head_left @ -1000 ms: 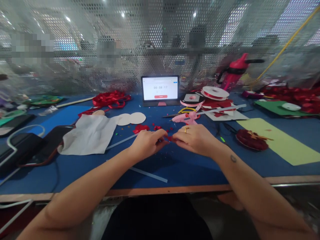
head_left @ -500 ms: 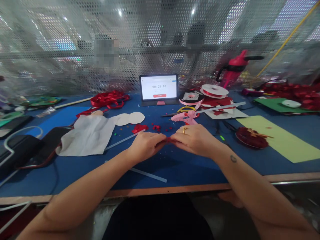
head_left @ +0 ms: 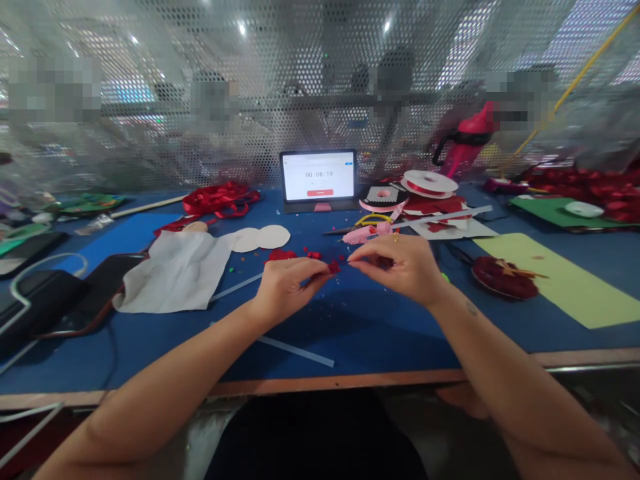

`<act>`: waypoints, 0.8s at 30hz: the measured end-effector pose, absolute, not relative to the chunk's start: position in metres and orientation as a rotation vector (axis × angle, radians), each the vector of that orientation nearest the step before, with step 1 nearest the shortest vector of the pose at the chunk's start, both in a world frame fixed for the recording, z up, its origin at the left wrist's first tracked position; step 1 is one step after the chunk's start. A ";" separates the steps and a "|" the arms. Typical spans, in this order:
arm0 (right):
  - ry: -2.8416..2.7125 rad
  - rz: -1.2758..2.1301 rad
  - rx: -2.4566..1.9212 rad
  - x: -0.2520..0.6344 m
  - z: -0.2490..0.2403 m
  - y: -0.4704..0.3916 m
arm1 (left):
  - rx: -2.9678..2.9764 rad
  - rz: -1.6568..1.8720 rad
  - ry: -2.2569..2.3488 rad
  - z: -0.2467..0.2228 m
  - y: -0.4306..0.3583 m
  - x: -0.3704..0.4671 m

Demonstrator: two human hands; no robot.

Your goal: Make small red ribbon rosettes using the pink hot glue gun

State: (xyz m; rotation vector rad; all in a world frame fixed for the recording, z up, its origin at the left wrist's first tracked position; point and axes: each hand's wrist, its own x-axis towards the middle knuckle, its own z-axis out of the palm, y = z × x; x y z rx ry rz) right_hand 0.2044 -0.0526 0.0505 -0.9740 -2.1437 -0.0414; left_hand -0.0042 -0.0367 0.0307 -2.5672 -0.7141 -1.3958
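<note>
My left hand pinches a small red scrap, fabric or ribbon, between thumb and fingertips above the blue table. Just across from it, my right hand has thumb and forefinger brought together; whatever may be between them is too small to make out. A slight gap parts the two hands. Behind my right fingers lies a pink glue gun with a clear glue stick in its back. Red bits and a red fabric piece lie beyond my left hand.
Scissors with yellow handles, ribbon spools and a tablet timer stand behind. White cloth, white paper circles and a phone lie left. A glue stick lies near the front; yellow card is right.
My hands, which met at the red scrap, have come apart. The right hand has moved off slightly, and the scrap stays in my left fingers.
</note>
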 end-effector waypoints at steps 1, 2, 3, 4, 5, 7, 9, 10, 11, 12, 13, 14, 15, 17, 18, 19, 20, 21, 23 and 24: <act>-2.149 0.013 -1.009 0.205 0.049 -0.050 | -2.568 -1.403 -0.724 0.031 -0.037 -0.004; -2.163 0.068 -1.035 0.205 0.047 -0.049 | -2.582 -1.403 -0.732 0.032 -0.038 -0.004; -2.178 0.123 -1.052 0.204 0.046 -0.047 | -2.606 -1.397 -0.734 0.032 -0.038 -0.004; -2.183 0.173 -1.060 0.204 0.044 -0.046 | -2.631 -1.397 -0.727 0.033 -0.038 -0.004; -2.176 0.218 -1.057 0.203 0.043 -0.045 | -2.656 -1.400 -0.712 0.033 -0.039 -0.004; -2.143 0.279 -1.036 0.201 0.041 -0.046 | -2.695 -1.409 -0.681 0.033 -0.039 -0.004; -2.123 0.308 -1.013 0.200 0.041 -0.047 | -2.706 -1.414 -0.676 0.033 -0.038 -0.004; -2.120 0.313 -1.001 0.200 0.041 -0.048 | -2.702 -1.414 -0.683 0.032 -0.038 -0.004; -2.123 0.315 -0.989 0.199 0.042 -0.048 | -2.698 -1.414 -0.689 0.032 -0.038 -0.004; -2.127 0.315 -0.978 0.199 0.042 -0.049 | -2.696 -1.414 -0.694 0.032 -0.038 -0.004; -2.130 0.315 -0.967 0.199 0.042 -0.049 | -2.700 -1.412 -0.696 0.032 -0.038 -0.004; -2.131 0.315 -0.955 0.199 0.043 -0.049 | -2.707 -1.412 -0.696 0.032 -0.038 -0.004; -2.133 0.314 -0.946 0.199 0.043 -0.049 | -2.715 -1.414 -0.695 0.032 -0.038 -0.004; -2.134 0.298 -0.938 0.198 0.043 -0.050 | -2.730 -1.424 -0.690 0.033 -0.038 -0.003; -2.135 0.285 -0.938 0.197 0.044 -0.050 | -2.736 -1.435 -0.684 0.033 -0.038 -0.003; -2.138 0.271 -0.940 0.197 0.044 -0.051 | -2.742 -1.451 -0.674 0.033 -0.038 -0.003; -2.139 0.255 -0.942 0.197 0.044 -0.051 | -2.747 -1.472 -0.659 0.033 -0.037 -0.003; -2.140 0.241 -0.945 0.196 0.044 -0.051 | -2.751 -1.491 -0.642 0.033 -0.037 -0.003; -2.152 0.216 -0.952 0.196 0.044 -0.051 | -2.751 -1.518 -0.618 0.033 -0.037 -0.002; -2.160 0.206 -0.957 0.196 0.044 -0.051 | -2.749 -1.518 -0.617 0.033 -0.037 -0.002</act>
